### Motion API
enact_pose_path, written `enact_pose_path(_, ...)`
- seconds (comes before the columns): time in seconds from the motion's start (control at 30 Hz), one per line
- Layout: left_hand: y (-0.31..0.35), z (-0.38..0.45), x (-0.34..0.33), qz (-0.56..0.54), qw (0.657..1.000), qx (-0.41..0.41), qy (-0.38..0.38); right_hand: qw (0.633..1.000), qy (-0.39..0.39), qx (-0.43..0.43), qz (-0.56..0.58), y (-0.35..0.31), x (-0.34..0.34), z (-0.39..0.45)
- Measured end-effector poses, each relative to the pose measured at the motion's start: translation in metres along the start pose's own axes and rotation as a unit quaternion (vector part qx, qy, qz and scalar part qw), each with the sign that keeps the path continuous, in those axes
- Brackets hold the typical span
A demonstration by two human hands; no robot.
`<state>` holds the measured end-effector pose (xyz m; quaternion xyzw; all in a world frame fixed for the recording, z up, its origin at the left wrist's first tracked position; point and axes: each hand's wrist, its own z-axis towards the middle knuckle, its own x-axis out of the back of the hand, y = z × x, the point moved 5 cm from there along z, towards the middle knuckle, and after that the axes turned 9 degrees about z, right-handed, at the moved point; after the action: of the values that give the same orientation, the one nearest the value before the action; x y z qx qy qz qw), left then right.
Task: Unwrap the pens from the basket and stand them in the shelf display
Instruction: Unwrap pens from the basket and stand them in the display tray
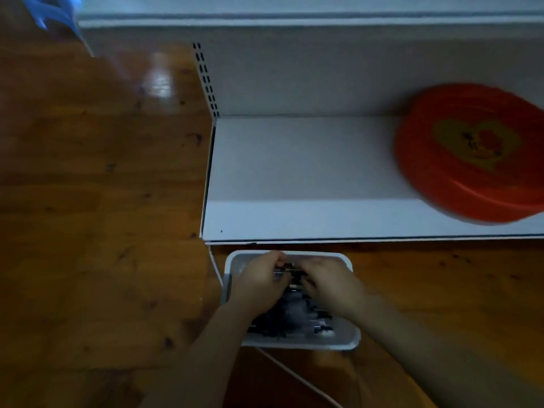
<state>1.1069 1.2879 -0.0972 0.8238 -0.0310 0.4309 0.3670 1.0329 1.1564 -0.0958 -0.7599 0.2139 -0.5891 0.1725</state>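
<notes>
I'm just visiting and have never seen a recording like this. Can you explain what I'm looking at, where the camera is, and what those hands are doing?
There is no machine here: a person wears a wide-angle camera on the head, looking down at their own bare arms. On the wooden floor sits a white basket of dark pens. Both hands are in it: the left hand and right hand grip a pen between them, though blur hides the wrapping. Beyond stands a white shelf holding a round red tin. A white cable runs across the floor.

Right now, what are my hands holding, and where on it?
Both hands, left and right, pinch a pen over the basket; exact grip points are too blurred.
</notes>
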Motion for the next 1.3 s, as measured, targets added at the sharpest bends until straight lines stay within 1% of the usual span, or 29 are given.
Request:
enact_pose_path(0.07, -0.009, -0.002, -0.006, 0.035, 0.999, -0.005, 0.017, 0.998, -0.027, -0.025, -0.055, 0.004, -0.017, 0.006)
enact_pose_path(0.13, -0.015, -0.005, -0.012, 0.074, 0.997, -0.01, 0.024, 0.994, -0.037, -0.049, -0.089, 0.006, -0.028, 0.011)
enact_pose_path(0.27, -0.024, -0.003, -0.016, 0.105, 0.994, -0.013, 0.04, 0.991, -0.036, -0.074, -0.107, 0.003, -0.035, 0.015)
enact_pose_path(0.37, -0.024, -0.001, -0.018, 0.131, 0.991, -0.013, 0.026, 0.986, -0.054, -0.094, -0.128, 0.0, -0.038, 0.01)
enact_pose_path(0.43, -0.026, 0.001, -0.021, 0.15, 0.988, -0.02, 0.016, 0.985, -0.052, -0.104, -0.126, 0.0, -0.037, 0.008)
enact_pose_path(0.57, -0.027, 0.004, -0.018, 0.161, 0.986, -0.045, 0.016, 0.99, -0.016, -0.073, -0.121, -0.002, -0.024, 0.005)
enact_pose_path(0.67, -0.023, 0.008, -0.008, 0.189, 0.979, -0.067, 0.028, 0.992, 0.038, -0.048, -0.114, -0.003, -0.004, -0.004)
enact_pose_path(0.73, -0.018, 0.008, 0.0, 0.193, 0.977, -0.082, 0.032, 0.993, 0.083, -0.025, -0.083, -0.002, 0.012, -0.011)
enact_pose_path(0.8, -0.014, 0.006, 0.01, 0.162, 0.983, -0.085, 0.017, 0.991, 0.129, 0.014, -0.043, -0.005, 0.03, -0.02)
enact_pose_path(0.83, -0.011, 0.004, 0.017, 0.125, 0.989, -0.078, 0.003, 0.989, 0.145, 0.027, -0.029, -0.007, 0.039, -0.023)
enact_pose_path(0.9, -0.006, 0.002, 0.035, 0.025, 0.998, -0.054, -0.012, 0.983, 0.177, 0.042, -0.006, -0.008, 0.059, -0.03)
enact_pose_path(0.97, 0.003, 0.001, 0.062, -0.068, 0.997, -0.039, 0.0, 0.978, 0.202, 0.05, 0.014, -0.011, 0.076, -0.034)
enact_pose_path(1.07, 0.028, -0.003, 0.109, -0.18, 0.982, -0.044, 0.026, 0.971, 0.226, 0.053, 0.056, -0.015, 0.1, -0.036)
enact_pose_path(1.17, 0.059, -0.01, 0.151, -0.283, 0.955, -0.084, 0.02, 0.96, 0.256, 0.055, 0.099, -0.024, 0.123, -0.036)
enact_pose_path(1.23, 0.08, -0.014, 0.174, -0.314, 0.942, -0.115, 0.02, 0.955, 0.261, 0.063, 0.128, -0.035, 0.136, -0.037)
enact_pose_path(1.3, 0.102, -0.018, 0.191, -0.301, 0.942, -0.144, 0.023, 0.952, 0.26, 0.073, 0.147, -0.047, 0.149, -0.036)
